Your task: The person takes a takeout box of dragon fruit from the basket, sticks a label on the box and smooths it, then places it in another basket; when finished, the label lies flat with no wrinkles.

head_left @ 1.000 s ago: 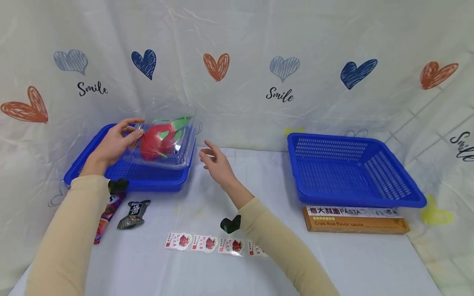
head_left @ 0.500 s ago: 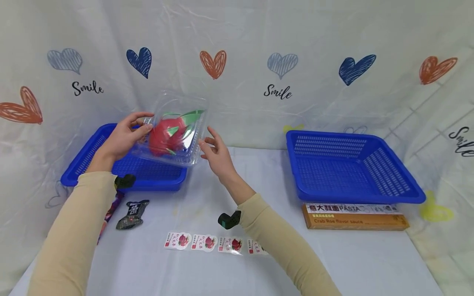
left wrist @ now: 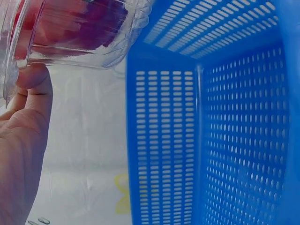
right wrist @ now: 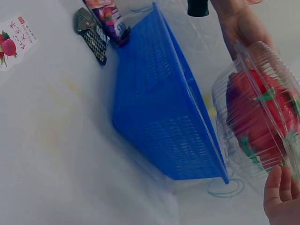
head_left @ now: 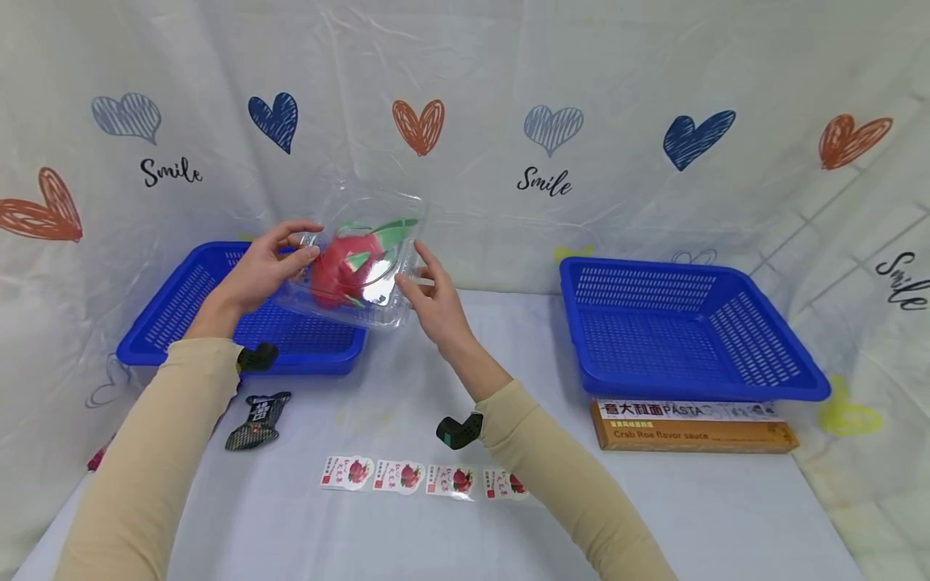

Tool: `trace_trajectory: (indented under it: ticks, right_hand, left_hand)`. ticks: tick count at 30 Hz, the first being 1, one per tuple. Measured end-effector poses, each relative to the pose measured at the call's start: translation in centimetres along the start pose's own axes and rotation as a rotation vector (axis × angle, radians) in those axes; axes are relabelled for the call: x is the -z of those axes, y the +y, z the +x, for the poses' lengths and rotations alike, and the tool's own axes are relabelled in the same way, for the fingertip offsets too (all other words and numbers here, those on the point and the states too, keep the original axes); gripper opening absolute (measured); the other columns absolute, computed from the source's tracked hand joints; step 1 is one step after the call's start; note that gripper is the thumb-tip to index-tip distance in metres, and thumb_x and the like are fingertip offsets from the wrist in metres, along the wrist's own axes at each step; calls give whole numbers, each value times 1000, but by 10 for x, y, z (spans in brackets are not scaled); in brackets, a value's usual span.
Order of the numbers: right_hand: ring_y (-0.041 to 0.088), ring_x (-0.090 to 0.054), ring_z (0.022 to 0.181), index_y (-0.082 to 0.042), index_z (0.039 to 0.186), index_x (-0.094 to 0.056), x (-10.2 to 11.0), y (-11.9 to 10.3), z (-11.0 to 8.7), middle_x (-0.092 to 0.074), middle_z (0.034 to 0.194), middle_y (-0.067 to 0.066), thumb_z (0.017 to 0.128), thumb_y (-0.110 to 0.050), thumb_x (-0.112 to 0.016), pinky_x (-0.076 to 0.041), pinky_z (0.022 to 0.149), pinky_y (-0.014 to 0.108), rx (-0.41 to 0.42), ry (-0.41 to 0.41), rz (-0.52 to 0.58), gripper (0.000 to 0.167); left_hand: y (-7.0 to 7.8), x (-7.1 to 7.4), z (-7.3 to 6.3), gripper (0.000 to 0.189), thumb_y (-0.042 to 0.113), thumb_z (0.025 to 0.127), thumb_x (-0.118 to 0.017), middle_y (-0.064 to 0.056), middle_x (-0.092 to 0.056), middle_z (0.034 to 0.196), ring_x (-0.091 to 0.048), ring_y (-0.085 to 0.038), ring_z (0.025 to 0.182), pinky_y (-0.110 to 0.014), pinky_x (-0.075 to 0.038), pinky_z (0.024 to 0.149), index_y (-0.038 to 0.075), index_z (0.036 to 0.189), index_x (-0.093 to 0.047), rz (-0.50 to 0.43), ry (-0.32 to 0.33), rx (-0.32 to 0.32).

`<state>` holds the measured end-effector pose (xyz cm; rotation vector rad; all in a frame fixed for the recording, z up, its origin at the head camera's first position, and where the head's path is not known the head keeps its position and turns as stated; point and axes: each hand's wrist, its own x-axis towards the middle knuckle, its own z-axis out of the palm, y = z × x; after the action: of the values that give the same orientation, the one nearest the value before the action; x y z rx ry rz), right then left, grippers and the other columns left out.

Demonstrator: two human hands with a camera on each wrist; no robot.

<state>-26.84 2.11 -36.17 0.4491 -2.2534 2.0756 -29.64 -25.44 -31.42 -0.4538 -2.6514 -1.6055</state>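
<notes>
Above the left basket is a clear plastic clamshell box (head_left: 381,294), tilted, with a red and green dragon fruit (head_left: 345,266) inside. My left hand (head_left: 257,270) grips its left edge between thumb and fingers. At the right edge, my right hand (head_left: 439,307) pinches the box, thumb in front and fingers behind. In the left wrist view, the left hand (left wrist: 26,136) supports the box rim. Fingertips of the right hand (right wrist: 283,192) touch the box wall in the right wrist view.
The blue left basket (head_left: 327,359) stands below the box. A second blue basket (head_left: 697,387) is at right, behind a pasta box (head_left: 697,436). Several dragon fruit stickers (head_left: 400,476) lie in front. A dark snack packet (head_left: 257,420) and a colourful packet (right wrist: 110,18) lie at left.
The box has risen from the left basket and moved right, carried by the left hand. My right hand, earlier apart from it, now holds its right edge.
</notes>
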Motion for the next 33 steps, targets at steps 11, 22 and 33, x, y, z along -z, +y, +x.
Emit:
trace_trajectory:
  ticks: [11,22,33]
  right_hand:
    - [23,-48,118,-43,151,-30,14,4,-6,-40,136,7,96,-41,-61,-47,89,41,-32,34,-80,64]
    - [33,-51,122,-42,152,-26,33,10,-12,-29,146,9,98,-39,-58,-51,85,43,-81,29,-15,63]
    - [38,-41,132,-45,152,-24,61,17,-26,-21,152,10,99,-39,-56,-48,92,56,-106,-26,27,62]
  left_hand:
    - [27,-25,-10,47,27,102,-53,-10,-44,106,-56,-18,92,-28,-45,76,11,144,-43,1,-22,-15]
    - [-1,-51,3,44,30,102,-53,-11,-44,112,-51,-25,94,-35,-42,74,19,143,-41,-72,-56,13]
    - [-1,-82,-2,47,37,100,-56,-12,-43,108,-58,-29,104,-39,-43,83,20,141,-44,-131,-63,-39]
